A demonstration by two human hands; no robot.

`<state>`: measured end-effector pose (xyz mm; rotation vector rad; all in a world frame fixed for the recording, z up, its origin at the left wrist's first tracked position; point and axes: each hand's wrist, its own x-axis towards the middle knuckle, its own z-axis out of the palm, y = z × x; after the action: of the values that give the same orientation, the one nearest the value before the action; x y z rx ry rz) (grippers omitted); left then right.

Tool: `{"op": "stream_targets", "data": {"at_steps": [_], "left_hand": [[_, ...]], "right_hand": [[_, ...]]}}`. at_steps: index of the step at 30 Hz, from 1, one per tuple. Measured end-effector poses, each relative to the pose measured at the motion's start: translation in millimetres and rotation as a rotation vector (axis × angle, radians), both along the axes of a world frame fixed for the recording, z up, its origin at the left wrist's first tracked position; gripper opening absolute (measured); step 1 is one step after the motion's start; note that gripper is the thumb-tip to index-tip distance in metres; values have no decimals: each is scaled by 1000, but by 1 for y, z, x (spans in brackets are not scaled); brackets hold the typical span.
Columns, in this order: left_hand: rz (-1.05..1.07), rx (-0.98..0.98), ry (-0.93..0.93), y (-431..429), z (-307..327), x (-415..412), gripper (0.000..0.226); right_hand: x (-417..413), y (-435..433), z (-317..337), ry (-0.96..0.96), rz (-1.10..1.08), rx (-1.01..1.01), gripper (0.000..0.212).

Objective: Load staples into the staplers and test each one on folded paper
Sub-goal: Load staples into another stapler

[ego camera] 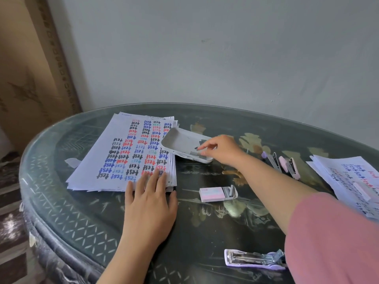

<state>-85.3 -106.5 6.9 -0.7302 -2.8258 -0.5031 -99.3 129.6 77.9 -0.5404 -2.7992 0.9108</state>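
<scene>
White tray [180,140] tilts on the paper stack [123,152] while your right hand [219,149] pinches a staple strip [195,153] inside; press down and it could flip. Your left hand [148,201] lies flat, empty. Lilac stapler [254,259] waits open near you.

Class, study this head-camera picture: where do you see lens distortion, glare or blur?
Head view: the wide lens bows the table edge into a curve; soft daylight leaves pale sheen on its glass top, no hard shadows; the right-hand paper stack and pink sleeve are soft near the frame edge; the left paper stack reads sharply.
</scene>
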Motion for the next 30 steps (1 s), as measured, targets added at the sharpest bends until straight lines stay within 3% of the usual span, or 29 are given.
{"op": "stream_targets", "data": {"at_steps": [4, 7, 11, 17, 26, 30], "left_hand": [[-19, 24, -7, -1, 4, 2, 67], [-27, 46, 13, -2, 5, 2, 67], [-31, 28, 62, -2, 7, 7, 67], [-19, 48, 48, -3, 10, 11, 51], [-17, 69, 53, -2, 11, 10, 47], [-16, 62, 62, -2, 11, 9, 55]], "right_hand": [[26, 0, 15, 95, -44, 16, 12], [65, 1, 27, -90, 72, 15, 13], [106, 3, 23, -299, 215, 110, 29], [119, -1, 12, -207, 297, 272, 17], [122, 0, 4, -134, 313, 271, 7], [125, -1, 5, -114, 353, 327, 9]]}}
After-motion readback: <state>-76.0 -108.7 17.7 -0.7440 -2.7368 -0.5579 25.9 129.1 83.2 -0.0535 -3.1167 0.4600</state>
